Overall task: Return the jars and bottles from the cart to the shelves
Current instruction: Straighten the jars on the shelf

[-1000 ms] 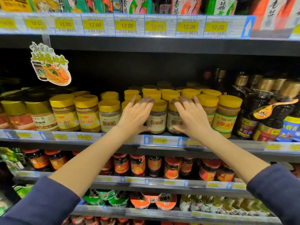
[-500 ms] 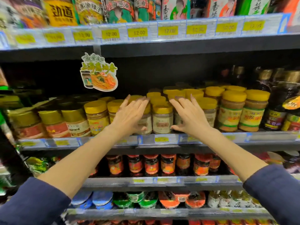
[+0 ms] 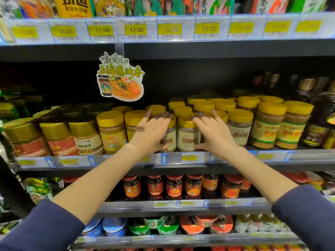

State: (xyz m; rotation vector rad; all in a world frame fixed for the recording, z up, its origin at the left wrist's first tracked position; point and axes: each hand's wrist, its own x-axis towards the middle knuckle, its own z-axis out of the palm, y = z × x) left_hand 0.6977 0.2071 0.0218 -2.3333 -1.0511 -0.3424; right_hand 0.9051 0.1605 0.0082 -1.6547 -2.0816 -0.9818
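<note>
Both arms in dark blue sleeves reach up to the middle shelf point(image 3: 181, 168). Left hand point(image 3: 152, 132) lies flat, fingers spread, against a yellow-lidded jar point(image 3: 169, 137), not gripping. Right hand point(image 3: 213, 134) rests open on the next jar point(image 3: 187, 135), just left of its thumb. More jars sit behind the fingertips.

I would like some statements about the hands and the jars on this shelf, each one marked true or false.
1. Both hands rest on yellow-lidded jars on the middle shelf. True: left hand, right hand.
2. The left hand lifts a jar off the shelf. False: the pale-labelled jar and its neighbours stand on the shelf.
3. The hanging noodle sign is left of the hands. True.
4. The red-labelled jars sit on the top shelf. False: they are one shelf below the hands.
</note>
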